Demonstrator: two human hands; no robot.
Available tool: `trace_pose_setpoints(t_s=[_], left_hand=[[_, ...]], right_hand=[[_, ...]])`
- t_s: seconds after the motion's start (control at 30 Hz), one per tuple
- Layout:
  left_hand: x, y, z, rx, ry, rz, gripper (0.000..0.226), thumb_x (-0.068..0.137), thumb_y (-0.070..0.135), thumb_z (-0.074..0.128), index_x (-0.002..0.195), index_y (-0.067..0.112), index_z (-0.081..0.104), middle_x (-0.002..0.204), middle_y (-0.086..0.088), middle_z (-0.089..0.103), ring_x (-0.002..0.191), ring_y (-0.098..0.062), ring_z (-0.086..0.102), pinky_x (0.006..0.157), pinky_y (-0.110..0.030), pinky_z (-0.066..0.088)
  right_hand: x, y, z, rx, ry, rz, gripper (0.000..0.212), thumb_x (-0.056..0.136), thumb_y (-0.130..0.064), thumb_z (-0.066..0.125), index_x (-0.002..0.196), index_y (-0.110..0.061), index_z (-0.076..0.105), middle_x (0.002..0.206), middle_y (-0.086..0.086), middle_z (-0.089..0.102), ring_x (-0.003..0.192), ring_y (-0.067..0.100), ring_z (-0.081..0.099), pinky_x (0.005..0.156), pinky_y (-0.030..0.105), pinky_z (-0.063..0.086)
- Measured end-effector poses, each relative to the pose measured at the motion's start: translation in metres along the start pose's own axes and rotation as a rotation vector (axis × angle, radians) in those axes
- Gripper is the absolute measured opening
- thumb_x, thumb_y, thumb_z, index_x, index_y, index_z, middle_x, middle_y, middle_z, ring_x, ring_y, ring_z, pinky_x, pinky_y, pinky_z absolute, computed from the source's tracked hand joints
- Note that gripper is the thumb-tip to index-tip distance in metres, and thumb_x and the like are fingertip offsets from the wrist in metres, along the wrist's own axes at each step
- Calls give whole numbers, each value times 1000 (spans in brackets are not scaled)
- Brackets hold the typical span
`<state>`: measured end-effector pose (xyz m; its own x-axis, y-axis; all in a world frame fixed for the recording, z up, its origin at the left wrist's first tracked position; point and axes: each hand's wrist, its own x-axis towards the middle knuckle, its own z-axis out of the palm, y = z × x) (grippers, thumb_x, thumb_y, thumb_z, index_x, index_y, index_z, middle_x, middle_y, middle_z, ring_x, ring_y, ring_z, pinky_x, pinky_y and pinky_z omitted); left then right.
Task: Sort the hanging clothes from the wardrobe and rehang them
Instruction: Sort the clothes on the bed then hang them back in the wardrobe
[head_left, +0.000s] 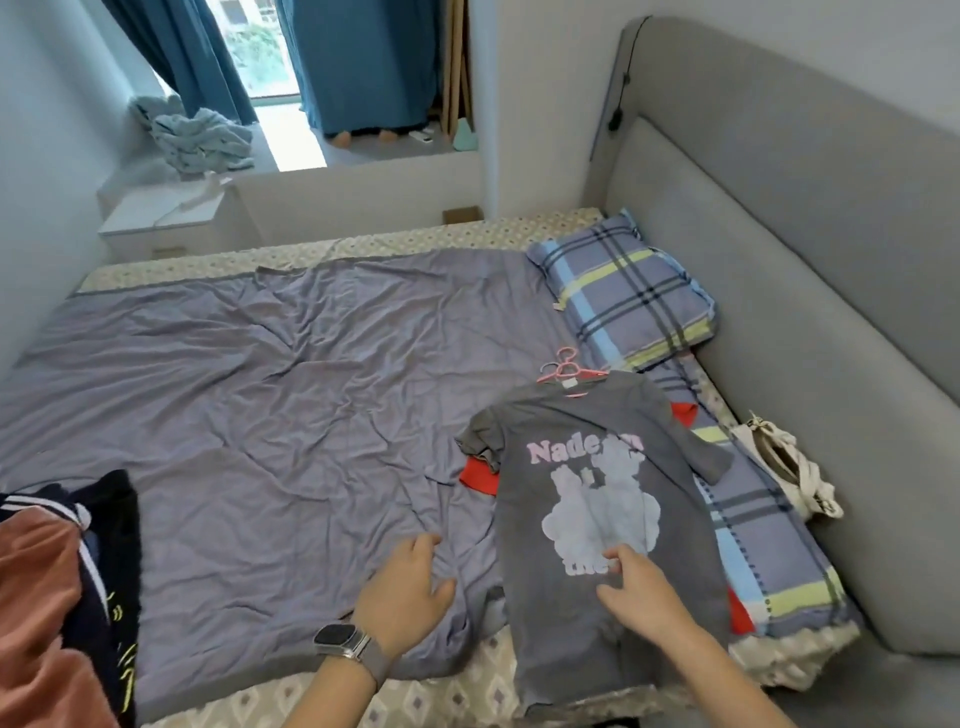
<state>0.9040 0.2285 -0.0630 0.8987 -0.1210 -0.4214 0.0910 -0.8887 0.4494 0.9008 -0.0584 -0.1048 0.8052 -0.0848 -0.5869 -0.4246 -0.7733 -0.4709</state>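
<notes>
Bedroom, wide bed (260, 395). Grey T-shirt (597, 499) on pink hanger (569, 370), flat near plaid pillow (623, 291). Right hand (641, 592) fingers spread, pressing hem; left hand (408, 592) relaxed beside. Best smoothed flat.

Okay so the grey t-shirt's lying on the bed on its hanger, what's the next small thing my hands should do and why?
Probably take hold of the pink hanger hook and lift. The grey printed t-shirt lies flat on the bed, hanger at its collar, over a red garment. Your right hand only rests on its lower print; your left hand rests on the purple sheet, holding nothing.
</notes>
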Motion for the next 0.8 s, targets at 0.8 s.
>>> trace_pose_setpoints(t_s=[0.8], left_hand=[[282,127,100,-213,53,-316,32,90,21,56,122,21,53,114,5,56,100,-10,58,89,-25,45]], right_hand=[[455,79,-161,-452,52,-300,49,88,-18,54,135,-9,45,135,12,49,125,33,41,106,42,35]])
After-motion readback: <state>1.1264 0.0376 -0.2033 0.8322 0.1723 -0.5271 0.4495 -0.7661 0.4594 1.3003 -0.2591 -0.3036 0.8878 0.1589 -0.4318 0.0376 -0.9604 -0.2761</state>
